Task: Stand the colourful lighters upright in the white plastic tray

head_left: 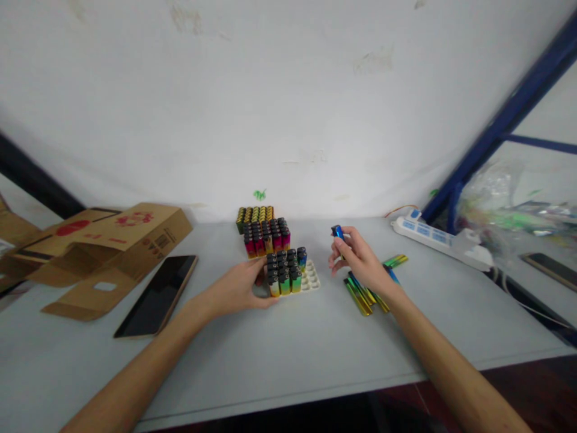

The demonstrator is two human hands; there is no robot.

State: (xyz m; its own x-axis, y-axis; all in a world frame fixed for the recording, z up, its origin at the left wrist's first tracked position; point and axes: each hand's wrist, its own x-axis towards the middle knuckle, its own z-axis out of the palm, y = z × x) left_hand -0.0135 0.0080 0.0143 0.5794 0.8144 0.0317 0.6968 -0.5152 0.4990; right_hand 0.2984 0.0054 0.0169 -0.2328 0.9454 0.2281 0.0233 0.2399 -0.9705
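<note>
My left hand (246, 287) grips the left side of a white tray (312, 282), its thumb along the near edge. Upright lighters (283, 279) in green, yellow and blue with black tops fill the tray's left part, and bare round sockets show at its right. Raised above the table, my right hand (356, 255) pinches a blue lighter (339, 233), black top up. Under and beside that wrist lie several loose shiny lighters (358, 296) in gold, green and blue. Behind the tray stand a block of pink lighters (265, 240) and a block with gold tops (255, 215).
An opened cardboard box (135, 231) and a dark tablet (157, 294) lie at the left. A white power strip (442, 240) with a cable runs along the right. Past a blue metal frame (496, 129) are plastic bags (491, 186) and a phone (552, 270). A white wall (288, 108) bounds the back.
</note>
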